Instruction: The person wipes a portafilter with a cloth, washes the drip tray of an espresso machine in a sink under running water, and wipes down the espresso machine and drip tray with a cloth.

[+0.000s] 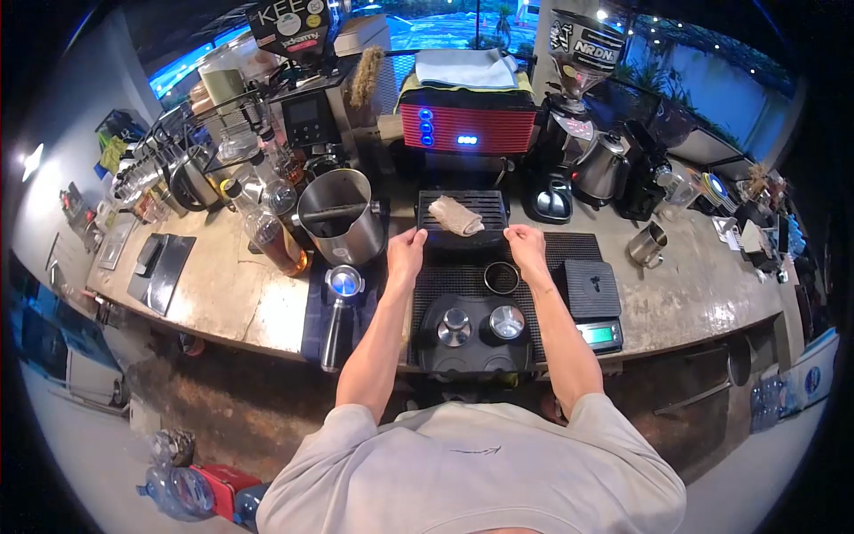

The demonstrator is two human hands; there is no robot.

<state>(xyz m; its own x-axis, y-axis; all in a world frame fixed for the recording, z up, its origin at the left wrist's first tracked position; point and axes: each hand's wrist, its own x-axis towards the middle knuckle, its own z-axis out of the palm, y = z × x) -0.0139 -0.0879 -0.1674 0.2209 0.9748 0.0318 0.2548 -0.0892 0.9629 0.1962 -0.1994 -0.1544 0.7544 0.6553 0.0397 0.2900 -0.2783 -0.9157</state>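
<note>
In the head view, both arms reach forward to the drip tray (433, 206) of a red espresso machine (467, 125). My left hand (406, 251) pinches the tray's front left corner. My right hand (527, 246) is closed on its front right corner. A folded beige cloth (455, 216) lies on the slotted top of the tray. Just below, on a black mat, sits a small dark round cup (502, 278). Nearer to me a dark stand (476, 357) holds two metal tampers, a left one (455, 327) and a right one (507, 322).
A portafilter (338, 311) and a steel knock bin (338, 218) stand left, beside a bottle of amber liquid (276, 240). To the right are a scale (600, 335), a steel pitcher (648, 245), a kettle (600, 167) and a coffee grinder (569, 125).
</note>
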